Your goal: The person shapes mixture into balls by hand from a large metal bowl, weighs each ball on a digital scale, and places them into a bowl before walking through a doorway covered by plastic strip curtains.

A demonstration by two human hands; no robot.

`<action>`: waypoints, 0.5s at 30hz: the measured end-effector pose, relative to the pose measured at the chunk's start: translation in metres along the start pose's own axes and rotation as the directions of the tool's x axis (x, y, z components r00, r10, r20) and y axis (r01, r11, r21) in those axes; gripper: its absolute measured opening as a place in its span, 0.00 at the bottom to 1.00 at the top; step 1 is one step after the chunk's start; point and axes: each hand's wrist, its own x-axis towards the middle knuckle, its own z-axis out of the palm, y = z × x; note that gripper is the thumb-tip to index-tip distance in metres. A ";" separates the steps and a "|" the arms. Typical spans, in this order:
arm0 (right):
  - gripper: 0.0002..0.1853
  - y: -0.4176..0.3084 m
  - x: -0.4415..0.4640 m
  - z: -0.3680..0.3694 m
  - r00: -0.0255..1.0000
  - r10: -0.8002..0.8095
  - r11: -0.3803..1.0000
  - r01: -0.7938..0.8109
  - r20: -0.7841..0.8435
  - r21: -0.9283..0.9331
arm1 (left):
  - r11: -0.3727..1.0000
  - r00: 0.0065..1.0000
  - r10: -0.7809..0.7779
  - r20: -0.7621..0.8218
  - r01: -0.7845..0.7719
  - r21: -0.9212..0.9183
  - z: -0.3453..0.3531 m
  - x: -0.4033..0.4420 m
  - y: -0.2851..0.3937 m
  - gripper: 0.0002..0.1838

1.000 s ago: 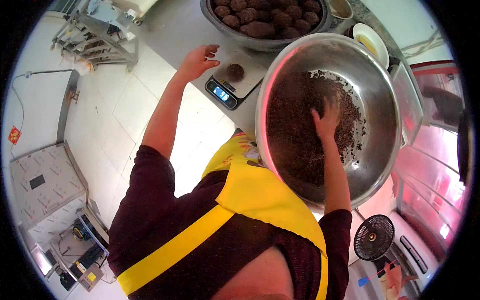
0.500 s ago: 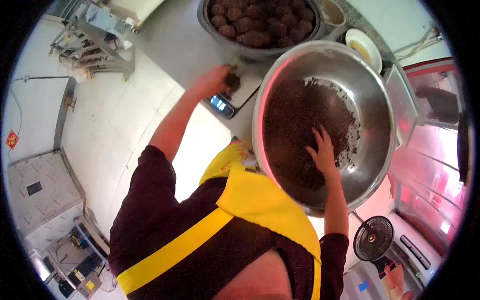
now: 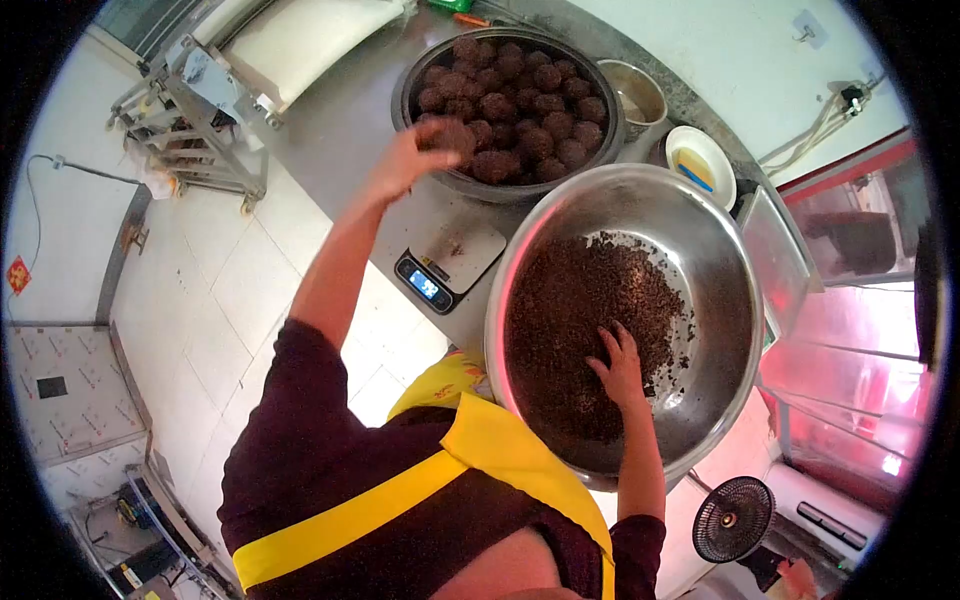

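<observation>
The left hand (image 3: 418, 162) is at the near-left edge of a dark, rounded tub (image 3: 522, 191), its fingers and thumb curved part-open around a rough brown ball (image 3: 455, 141); motion blurs the fingers, and the ball overlaps the pile in view. The tub is heaped with brown balls (image 3: 540, 143) – mostly round, a few oblong, all coarse and knobbly on the surface.

The right hand (image 3: 622, 378) is inside a wide, shiny steel basin (image 3: 728, 300), palm down with its fingers loosely spread and nothing gripped. It lies over a loose bed of dark, grainy crumbs (image 3: 560, 320), which thins to scattered bits on the basin's smooth wall; whether the fingertips press into the crumbs cannot be told.

Between tub and basin, toward the person, a flat kitchen scale (image 3: 460, 254) rests on the smooth grey tabletop (image 3: 345, 130), its display lit and a few crumbs on its square plate. Beyond the basin are a small round metal bowl (image 3: 637, 92) and a white dish (image 3: 712, 160) – the dish holds something with a slim blue part (image 3: 695, 178).
</observation>
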 end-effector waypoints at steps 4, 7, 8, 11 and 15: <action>0.32 0.004 0.000 0.003 1.000 0.007 1.000 -0.007 -0.018 0.010 | 0.879 0.987 0.150 0.057 -0.159 0.449 -0.020 0.055 -0.001 0.35; 0.32 0.004 0.000 0.006 0.999 -0.005 1.000 0.005 -0.043 0.004 | 0.724 0.971 0.213 0.109 -0.232 0.649 -0.022 0.077 -0.022 0.34; 0.32 0.003 0.000 0.005 0.999 -0.006 1.000 0.006 -0.049 -0.001 | 0.716 0.968 0.220 0.125 -0.247 0.653 -0.022 0.082 -0.028 0.34; 0.32 0.003 0.000 0.005 0.999 -0.001 1.000 0.001 -0.053 0.007 | 0.718 0.978 0.184 0.096 -0.200 0.666 -0.019 0.087 -0.025 0.34; 0.31 -0.003 0.000 0.003 0.999 0.036 0.999 -0.037 -0.023 -0.023 | 0.725 0.954 0.241 0.181 -0.300 0.620 0.002 0.109 -0.008 0.36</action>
